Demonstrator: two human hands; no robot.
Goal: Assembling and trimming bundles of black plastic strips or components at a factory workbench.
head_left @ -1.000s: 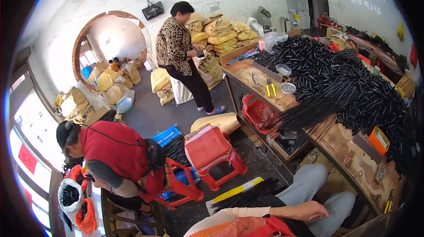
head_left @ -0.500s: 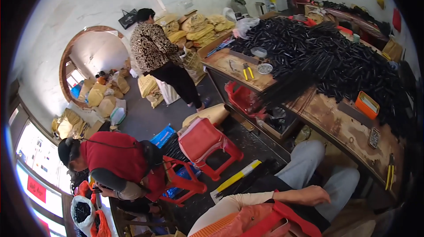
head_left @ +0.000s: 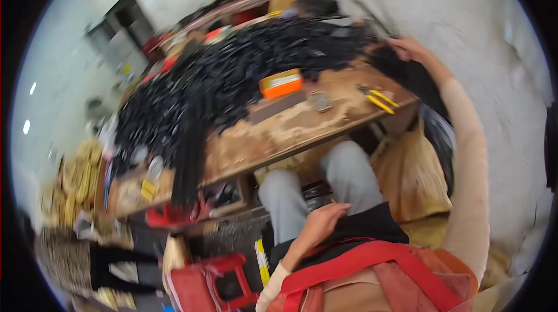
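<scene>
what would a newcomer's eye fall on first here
Probably the big heap of black pieces spread over the wooden bench. Next, the bright orange box at the heap's near edge. Then the outstretched right hand by dark, blurred material at the bench's right end.

Table (head_left: pixel 229 155), brown, worn top. On it: heap of black parts (head_left: pixel 232 68); orange box (head_left: pixel 282 87); yellow-handled pliers (head_left: pixel 381 104), near right end. Left hand (head_left: pixel 322 223), over lap. Right hand (head_left: pixel 408 49), at dark bundle (head_left: pixel 407 76), grip blurred. Red stool (head_left: pixel 192 287), lower left.
</scene>
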